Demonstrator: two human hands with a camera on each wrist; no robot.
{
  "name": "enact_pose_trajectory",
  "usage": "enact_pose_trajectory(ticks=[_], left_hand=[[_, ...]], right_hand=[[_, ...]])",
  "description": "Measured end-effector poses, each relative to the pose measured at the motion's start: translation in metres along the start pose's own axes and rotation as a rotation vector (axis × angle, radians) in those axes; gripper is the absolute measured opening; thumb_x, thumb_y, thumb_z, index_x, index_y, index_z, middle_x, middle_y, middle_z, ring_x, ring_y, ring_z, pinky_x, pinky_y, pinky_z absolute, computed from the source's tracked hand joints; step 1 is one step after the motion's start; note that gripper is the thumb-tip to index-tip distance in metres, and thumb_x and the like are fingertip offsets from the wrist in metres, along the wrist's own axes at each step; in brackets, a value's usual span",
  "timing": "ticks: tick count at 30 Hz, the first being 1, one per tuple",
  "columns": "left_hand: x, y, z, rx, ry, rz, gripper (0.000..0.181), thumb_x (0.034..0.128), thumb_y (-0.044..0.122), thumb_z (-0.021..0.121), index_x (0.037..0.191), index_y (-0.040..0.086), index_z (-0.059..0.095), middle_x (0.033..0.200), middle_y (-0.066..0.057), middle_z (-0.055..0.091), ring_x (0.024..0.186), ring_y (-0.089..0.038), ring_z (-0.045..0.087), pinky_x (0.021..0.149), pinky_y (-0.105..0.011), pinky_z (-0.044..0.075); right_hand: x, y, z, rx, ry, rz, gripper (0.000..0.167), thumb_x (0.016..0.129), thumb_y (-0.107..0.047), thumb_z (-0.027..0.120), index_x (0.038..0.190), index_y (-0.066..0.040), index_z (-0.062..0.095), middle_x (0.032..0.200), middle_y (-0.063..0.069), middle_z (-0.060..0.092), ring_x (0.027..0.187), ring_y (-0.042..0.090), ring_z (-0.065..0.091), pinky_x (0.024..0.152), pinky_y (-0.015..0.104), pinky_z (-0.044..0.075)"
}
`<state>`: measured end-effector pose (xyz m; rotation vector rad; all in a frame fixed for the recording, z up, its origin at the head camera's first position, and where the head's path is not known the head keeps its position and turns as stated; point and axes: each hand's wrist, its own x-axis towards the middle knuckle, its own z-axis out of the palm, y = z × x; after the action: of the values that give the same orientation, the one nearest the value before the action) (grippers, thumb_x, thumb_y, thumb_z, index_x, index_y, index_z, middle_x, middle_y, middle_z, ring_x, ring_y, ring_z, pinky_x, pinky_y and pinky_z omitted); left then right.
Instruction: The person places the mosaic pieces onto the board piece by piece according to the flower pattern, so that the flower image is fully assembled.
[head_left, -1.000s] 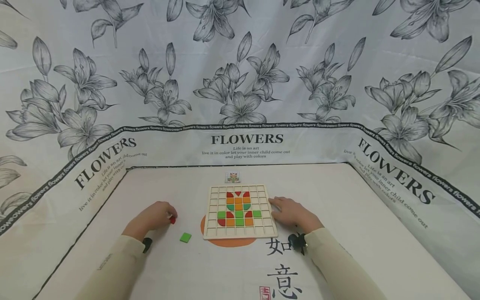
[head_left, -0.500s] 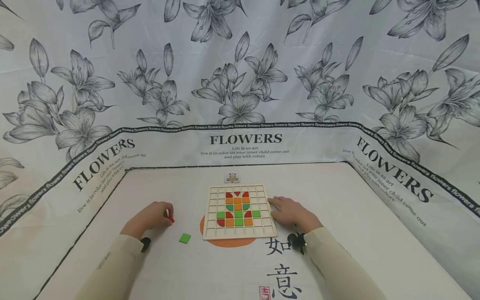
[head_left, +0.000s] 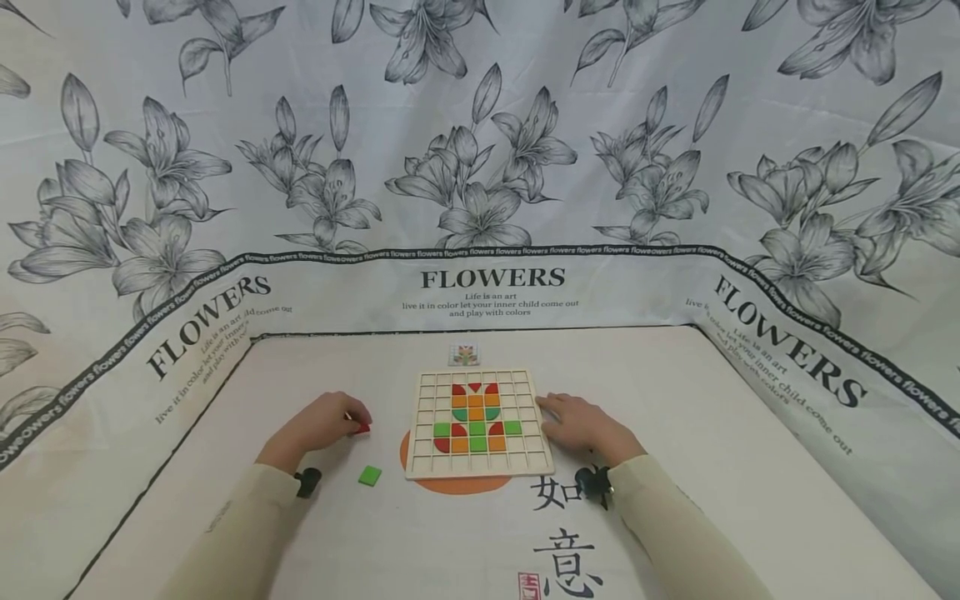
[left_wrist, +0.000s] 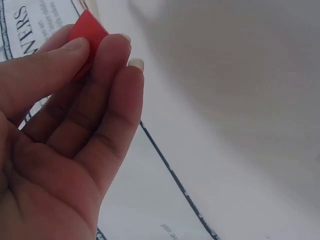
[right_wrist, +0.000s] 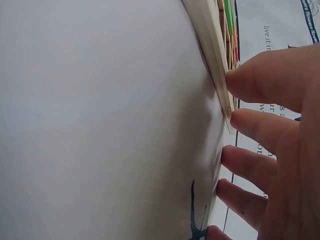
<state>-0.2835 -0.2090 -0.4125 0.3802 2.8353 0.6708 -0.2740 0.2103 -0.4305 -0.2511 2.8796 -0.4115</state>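
Between thumb and fingertips, my left hand (head_left: 315, 423) pinches a small red tile (left_wrist: 89, 31); in the left wrist view one pointed corner sticks up and the rest is covered by the fingers. The hand is left of a wooden grid board (head_left: 437, 464), apart from it. Red, orange and green tiles fill several middle cells of the board in a pattern. My right hand (head_left: 583, 427) rests at the board's right edge, thumb and a finger touching its side (right_wrist: 212, 45), the other fingers spread on the tabletop.
A loose green square tile (head_left: 370, 476) lies on the table left of the board, nearer me than the left hand. Behind the board is a small card (head_left: 463, 355) with a coloured pattern. Flower-printed cloth walls (head_left: 491, 287) border the table.
My left hand first turns the red tile in its fingers, then moves right and slightly away from me, towards the board. The right hand and the board stay in place.
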Motion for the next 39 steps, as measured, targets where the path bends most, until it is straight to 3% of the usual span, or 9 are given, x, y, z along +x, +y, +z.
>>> enact_pose_trajectory(ticks=[6,11,24,31,39], left_hand=[[0.008,0.022,0.004,-0.041,0.001,-0.006,0.013,0.0892,0.01,0.067,0.099,0.016,0.072,0.092,0.003,0.066,0.087,-0.016,0.057,0.081,-0.033,0.053],[0.013,0.041,0.006,-0.092,-0.008,0.021,0.011,0.0887,0.008,0.067,0.093,0.017,0.073,0.087,0.004,0.068,0.084,-0.016,0.058,0.079,-0.033,0.052],[0.031,0.083,0.025,-0.159,-0.063,0.105,0.013,0.0914,0.011,0.065,0.099,0.014,0.074,0.096,0.002,0.068,0.084,-0.016,0.059,0.077,-0.03,0.054],[0.036,0.099,0.033,-0.143,-0.082,0.166,0.01,0.0917,0.014,0.065,0.098,0.017,0.072,0.095,0.003,0.066,0.086,-0.016,0.059,0.078,-0.03,0.053],[0.041,0.113,0.042,-0.147,-0.072,0.226,0.019,0.0901,0.014,0.066,0.109,0.014,0.07,0.097,0.005,0.066,0.091,-0.016,0.059,0.084,-0.032,0.054]], right_hand=[[0.0,0.0,0.0,0.006,0.0,-0.011,0.056,0.095,-0.032,0.047,0.149,-0.018,0.038,0.155,0.014,0.034,0.143,0.038,0.03,0.113,0.056,0.028],[0.001,0.0,0.0,-0.002,0.001,-0.014,0.056,0.096,-0.033,0.047,0.149,-0.018,0.038,0.155,0.013,0.034,0.143,0.037,0.03,0.113,0.056,0.029],[0.001,0.001,0.001,0.003,0.002,-0.005,0.056,0.096,-0.033,0.047,0.149,-0.018,0.038,0.156,0.013,0.034,0.144,0.037,0.03,0.113,0.056,0.028],[0.003,0.002,0.002,-0.001,0.003,0.003,0.056,0.096,-0.034,0.047,0.149,-0.02,0.038,0.156,0.012,0.033,0.144,0.037,0.03,0.113,0.055,0.028],[0.003,0.003,0.003,0.006,0.008,0.005,0.057,0.095,-0.034,0.047,0.149,-0.02,0.038,0.156,0.012,0.034,0.144,0.037,0.03,0.113,0.056,0.029]])
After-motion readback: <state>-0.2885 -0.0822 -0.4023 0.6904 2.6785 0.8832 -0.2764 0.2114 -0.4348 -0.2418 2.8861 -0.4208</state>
